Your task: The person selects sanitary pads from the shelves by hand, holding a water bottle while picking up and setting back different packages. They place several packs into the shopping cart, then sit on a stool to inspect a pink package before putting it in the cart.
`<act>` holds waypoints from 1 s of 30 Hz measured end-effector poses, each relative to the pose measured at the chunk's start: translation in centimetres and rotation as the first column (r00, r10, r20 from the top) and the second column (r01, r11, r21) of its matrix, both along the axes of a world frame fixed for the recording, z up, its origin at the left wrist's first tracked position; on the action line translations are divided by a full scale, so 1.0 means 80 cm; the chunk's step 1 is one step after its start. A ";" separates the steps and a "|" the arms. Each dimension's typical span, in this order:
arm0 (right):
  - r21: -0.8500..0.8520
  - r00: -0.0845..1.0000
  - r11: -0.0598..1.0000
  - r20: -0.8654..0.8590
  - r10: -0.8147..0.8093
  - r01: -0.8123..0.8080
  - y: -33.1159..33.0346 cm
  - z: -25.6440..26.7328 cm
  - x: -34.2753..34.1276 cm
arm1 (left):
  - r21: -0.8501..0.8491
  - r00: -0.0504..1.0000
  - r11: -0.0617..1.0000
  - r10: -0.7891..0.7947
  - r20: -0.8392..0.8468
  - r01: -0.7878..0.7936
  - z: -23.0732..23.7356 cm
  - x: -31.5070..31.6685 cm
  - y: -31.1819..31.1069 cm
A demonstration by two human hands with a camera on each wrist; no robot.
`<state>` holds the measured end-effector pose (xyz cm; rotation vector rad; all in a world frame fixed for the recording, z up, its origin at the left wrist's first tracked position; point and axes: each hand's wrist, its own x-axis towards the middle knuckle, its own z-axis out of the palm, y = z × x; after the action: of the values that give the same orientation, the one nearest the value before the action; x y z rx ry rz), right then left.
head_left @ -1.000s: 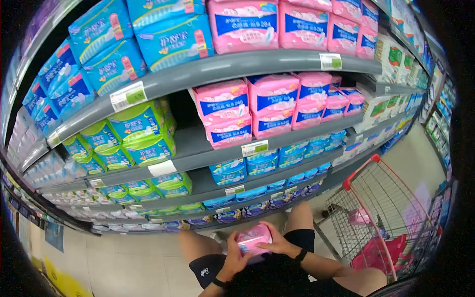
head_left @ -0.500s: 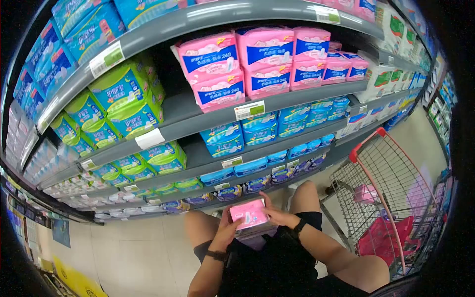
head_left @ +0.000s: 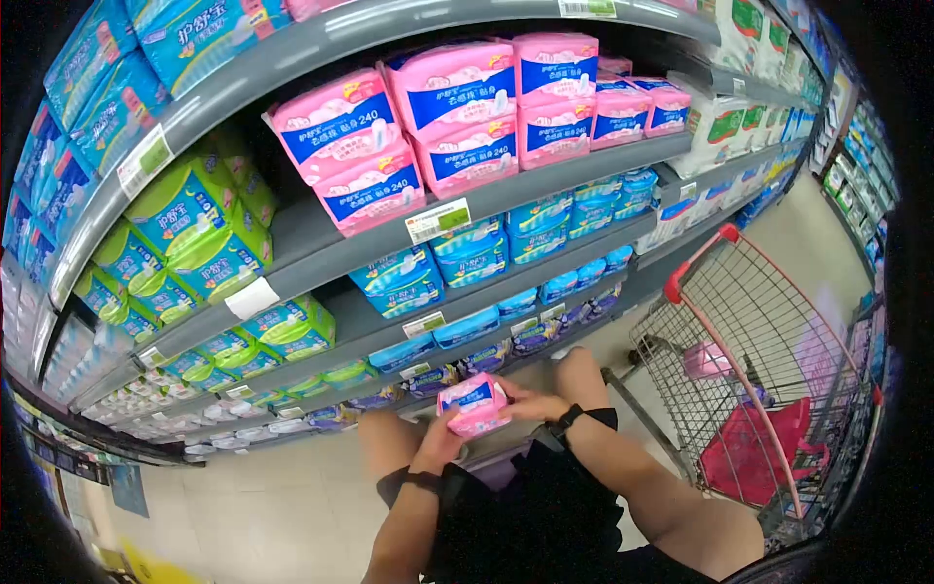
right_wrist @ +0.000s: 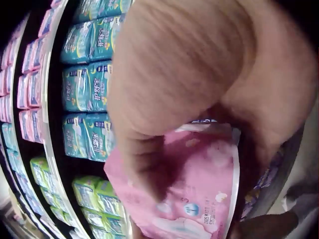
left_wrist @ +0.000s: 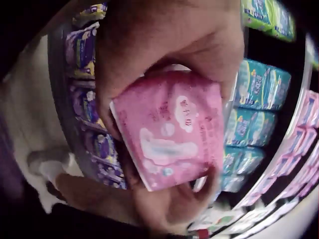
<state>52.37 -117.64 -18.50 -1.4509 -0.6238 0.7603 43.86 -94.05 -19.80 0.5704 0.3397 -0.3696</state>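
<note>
A pink pack with a blue label [head_left: 474, 401] is held between both hands above the person's lap in the head view. The left hand [head_left: 441, 443] grips its left side. On its right side, the right hand [head_left: 533, 403] grips it with the fingers around the edge. In the left wrist view the pack's printed pink face [left_wrist: 172, 129] shows between the left hand [left_wrist: 169, 45] and the other hand's fingers below. The right wrist view has the right hand's thumb lying on the pink pack [right_wrist: 199, 184], and part of the right hand [right_wrist: 184, 64] hides its upper edge.
Shelves [head_left: 574, 161] rise in front, stocked with pink packs [head_left: 462, 83], green packs [head_left: 199, 209] and blue packs [head_left: 472, 253]. To the right stands a wire shopping cart [head_left: 744, 365] holding a pink pack [head_left: 707, 359] and a red bag [head_left: 754, 453]. Pale floor tiles [head_left: 263, 516] lie at the left.
The pack has turned in the hands, from a plain pink face to one showing a blue label. Both hands still hold it. The head view has shifted, with the shelves moving left.
</note>
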 end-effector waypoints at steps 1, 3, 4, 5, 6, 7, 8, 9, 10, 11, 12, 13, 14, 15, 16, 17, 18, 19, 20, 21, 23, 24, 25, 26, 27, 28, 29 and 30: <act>0.017 0.997 1.000 -0.072 -0.005 0.006 0.001 0.000 -0.002 | 0.010 0.999 1.000 0.021 -0.029 -0.021 0.000 -0.002 -0.003; 0.055 0.977 0.998 -0.212 -0.017 0.029 0.004 0.003 -0.006 | 0.094 1.000 0.995 0.022 -0.017 -0.020 -0.019 -0.011 0.000; 0.059 0.931 0.997 -0.365 -0.022 0.046 0.005 0.003 -0.009 | 0.137 1.000 0.990 0.021 -0.008 -0.020 -0.025 -0.009 0.001; 0.064 0.861 0.996 -0.508 -0.020 0.061 0.003 0.001 -0.013 | 0.306 0.999 0.952 0.034 0.000 -0.032 -0.015 -0.014 0.000; 0.069 0.774 0.995 -0.633 -0.014 0.074 0.001 -0.001 -0.014 | 0.378 1.000 0.925 0.025 0.019 -0.031 -0.016 -0.018 0.000; 0.046 0.854 0.999 -0.519 0.036 -0.014 0.000 -0.025 -0.007 | 0.373 0.998 0.927 0.024 0.054 -0.042 -0.027 -0.023 0.005; 0.024 0.835 0.999 -0.548 0.046 -0.038 -0.001 -0.022 -0.007 | 0.367 0.996 0.929 0.024 0.084 -0.054 -0.026 -0.023 0.007; 0.004 0.814 0.998 -0.578 0.056 -0.066 0.000 -0.021 -0.009 | 0.330 0.994 0.942 0.023 0.103 -0.056 -0.024 -0.026 0.010; -0.016 0.790 0.995 -0.609 0.068 -0.097 0.002 -0.020 -0.008 | 0.355 0.996 0.931 0.067 0.058 -0.083 -0.022 -0.032 0.011; -0.038 0.775 0.992 -0.628 0.072 -0.123 0.006 -0.022 -0.006 | 0.330 0.995 0.940 0.065 0.076 -0.087 -0.031 -0.033 0.015; -0.050 0.778 0.987 -0.622 0.086 -0.149 0.010 -0.026 -0.006 | 0.304 0.994 0.948 0.067 0.088 -0.091 -0.040 -0.036 0.020; -0.063 0.780 0.982 -0.617 0.102 -0.179 0.013 -0.022 -0.007 | 0.396 0.995 0.916 0.029 0.095 -0.064 -0.035 -0.039 0.021; -0.077 0.781 0.975 -0.613 0.120 -0.210 0.017 -0.014 -0.008 | 0.483 0.995 0.875 -0.008 0.097 -0.040 -0.022 -0.041 0.019; -0.148 0.793 0.964 -0.602 0.090 -0.221 0.021 -0.004 -0.010 | 0.564 0.995 0.826 -0.043 0.095 -0.019 -0.009 -0.041 0.017; -0.197 0.801 0.952 -0.594 0.073 -0.233 0.025 -0.002 -0.012 | 0.599 0.994 0.801 -0.062 0.092 -0.006 -0.006 -0.039 0.017; -0.247 0.810 0.938 -0.584 0.056 -0.243 0.028 0.000 -0.012 | 0.632 0.993 0.775 -0.080 0.089 0.006 -0.002 -0.036 0.017; -0.298 0.819 0.921 -0.572 0.039 -0.251 0.030 0.001 -0.011 | 0.665 0.991 0.747 -0.100 0.086 0.018 0.001 -0.035 0.015; -0.292 0.892 0.929 -0.444 0.078 -0.227 0.033 -0.002 -0.007 | 0.747 0.975 0.663 -0.130 0.181 -0.050 -0.031 -0.035 0.020; -0.281 0.946 0.938 -0.305 0.113 -0.202 0.036 -0.012 -0.001 | 0.675 0.991 0.737 -0.058 0.121 -0.039 -0.023 -0.033 0.019; -0.263 0.977 0.948 -0.159 0.140 -0.178 0.037 -0.021 0.006 | 0.595 0.999 0.803 0.005 0.053 -0.035 -0.014 -0.031 0.019; -0.163 0.990 0.985 -0.137 0.029 -0.052 0.034 -0.027 0.018 | 0.431 0.994 0.895 0.093 0.062 -0.111 -0.022 -0.022 0.021; -0.110 0.991 0.994 -0.132 -0.028 0.013 0.034 -0.029 0.021 | 0.419 0.998 0.906 0.058 0.009 -0.056 -0.037 -0.026 0.029; -0.045 0.958 0.997 -0.278 -0.077 0.067 0.029 -0.016 0.020 | 0.402 0.999 0.916 0.020 -0.046 0.000 -0.037 -0.029 0.034; -0.048 0.965 0.997 -0.252 -0.067 0.057 0.029 -0.019 0.022 | 0.382 0.995 0.923 -0.021 -0.101 0.058 -0.037 -0.031 0.038; -0.053 0.972 0.997 -0.227 -0.060 0.049 0.029 -0.017 0.024 | 0.400 0.994 0.915 -0.017 -0.105 0.058 -0.038 -0.032 0.035; -0.058 0.978 0.997 -0.200 -0.056 0.045 0.028 -0.016 0.024 | 0.358 0.992 0.928 -0.065 -0.112 0.102 -0.039 -0.030 0.037; -0.104 0.989 0.994 -0.146 0.012 -0.028 0.027 -0.016 0.021 | 0.313 0.986 0.938 -0.115 -0.118 0.147 -0.041 -0.028 0.038; -0.129 0.994 0.989 -0.087 0.063 -0.073 0.027 -0.015 0.019 | 0.268 0.979 0.944 -0.165 -0.122 0.192 -0.043 -0.027 0.038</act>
<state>53.85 -115.51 -19.71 -1.5164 -0.5709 0.9249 41.71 -90.98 -23.21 0.8651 0.4397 -0.5306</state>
